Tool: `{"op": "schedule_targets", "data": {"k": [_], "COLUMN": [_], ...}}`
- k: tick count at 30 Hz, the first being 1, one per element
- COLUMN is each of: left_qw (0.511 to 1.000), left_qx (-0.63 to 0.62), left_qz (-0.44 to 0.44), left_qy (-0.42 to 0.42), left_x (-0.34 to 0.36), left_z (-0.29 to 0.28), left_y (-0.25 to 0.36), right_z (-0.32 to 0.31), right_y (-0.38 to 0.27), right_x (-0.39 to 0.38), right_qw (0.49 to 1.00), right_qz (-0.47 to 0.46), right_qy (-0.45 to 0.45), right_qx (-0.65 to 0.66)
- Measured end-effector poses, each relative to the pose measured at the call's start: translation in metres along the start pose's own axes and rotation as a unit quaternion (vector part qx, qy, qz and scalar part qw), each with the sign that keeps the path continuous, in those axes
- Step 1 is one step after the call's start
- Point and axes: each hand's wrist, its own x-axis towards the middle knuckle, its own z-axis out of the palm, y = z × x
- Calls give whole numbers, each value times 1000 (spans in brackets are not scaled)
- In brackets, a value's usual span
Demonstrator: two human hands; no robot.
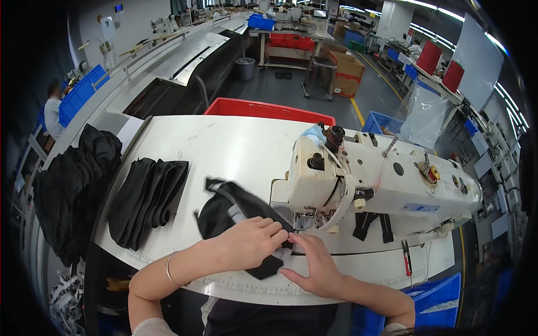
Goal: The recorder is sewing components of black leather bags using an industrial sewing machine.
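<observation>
A black fabric piece (224,208) with a pale grey patch lies bunched on the white table, left of the sewing machine's needle area. Its upper end is blurred. My left hand (252,243) reaches over it, fingers curled and closed on the cloth near the presser foot. My right hand (318,267) meets the left fingertips at the cloth's edge, its fingers gripping there while the thumb stands apart, lower down. Part of the fabric hangs below my left hand toward the table's front. The white sewing machine (386,182) stands just beyond my hands; the fingertips partly hide the stitching spot.
Folded black pieces (148,199) lie at the table's left, beside a large black cloth heap (81,190). Small scissors (407,257) with red handles rest at right, near black strips (374,225). A red bin (269,110) sits behind the table; a blue crate (443,299) is at lower right.
</observation>
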Motion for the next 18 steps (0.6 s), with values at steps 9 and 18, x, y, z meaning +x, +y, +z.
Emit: {"op": "schedule_targets", "data": {"k": [9, 18], "left_qw": [943, 944], "left_qx": [-319, -264], "left_qz": [-82, -171], "left_qy": [-49, 99], "left_x": [-60, -131], "left_z": [35, 19], "left_y": [9, -1], "right_z": [-9, -34], "right_y": [18, 12], "right_x": [1, -21], "right_qw": [927, 959], "right_qz": [64, 135], "right_qy": [-301, -238], "right_qx": [214, -67]}}
